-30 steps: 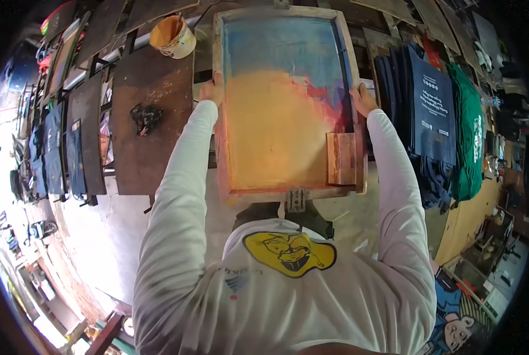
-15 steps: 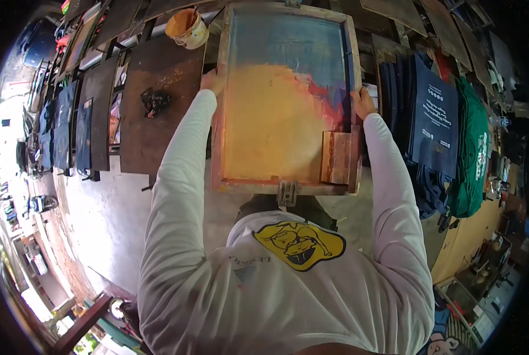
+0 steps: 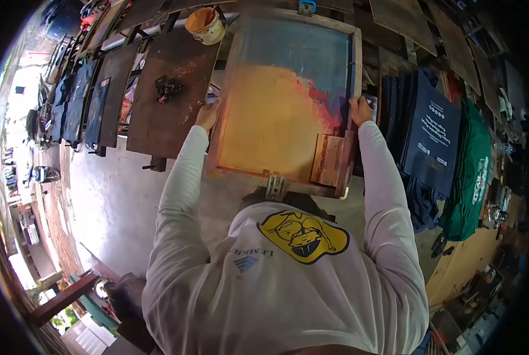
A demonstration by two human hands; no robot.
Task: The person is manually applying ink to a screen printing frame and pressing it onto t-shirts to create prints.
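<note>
A wooden screen-printing frame (image 3: 356, 71) lies in front of me, slightly tilted in view. Its mesh (image 3: 264, 118) is orange over the near part and blue-grey at the far end, with a ragged red patch between. My left hand (image 3: 208, 113) grips the left rail, its fingers partly hidden beneath. On the opposite rail, my right hand (image 3: 361, 110) is closed around the wood. A wooden squeegee (image 3: 328, 160) rests inside the frame's near right corner. Metal hinge hardware (image 3: 275, 186) sits at the near edge, and a blue-handled clamp (image 3: 306, 7) at the far edge.
Left of the frame is a dark board (image 3: 175, 118) with a black crumpled lump (image 3: 168, 88). An orange-stained bucket (image 3: 205, 26) stands beyond it. Dark blue printed bags (image 3: 431, 127) and green cloth bags (image 3: 467, 171) hang over boards at right.
The frame has come slightly nearer to me and turned a little. My left hand is lower in view, still on the left rail. The whole view has shifted too.
</note>
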